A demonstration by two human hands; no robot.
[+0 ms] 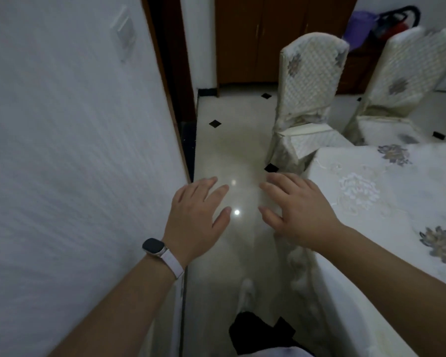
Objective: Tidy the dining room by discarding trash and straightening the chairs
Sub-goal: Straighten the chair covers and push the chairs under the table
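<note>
Right grip point(301, 210) hovers empty, chair point(309, 81) just beyond.

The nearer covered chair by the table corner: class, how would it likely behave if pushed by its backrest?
The nearer chair would probably slide easily, since the floor is glossy tile. Pushed high on its tall back, it may tip rather than glide. Its loose quilted cover would likely shift or bunch when gripped.

Bare forearms, white-strapped smartwatch point(153, 247), dark trousers point(252, 331).
</note>
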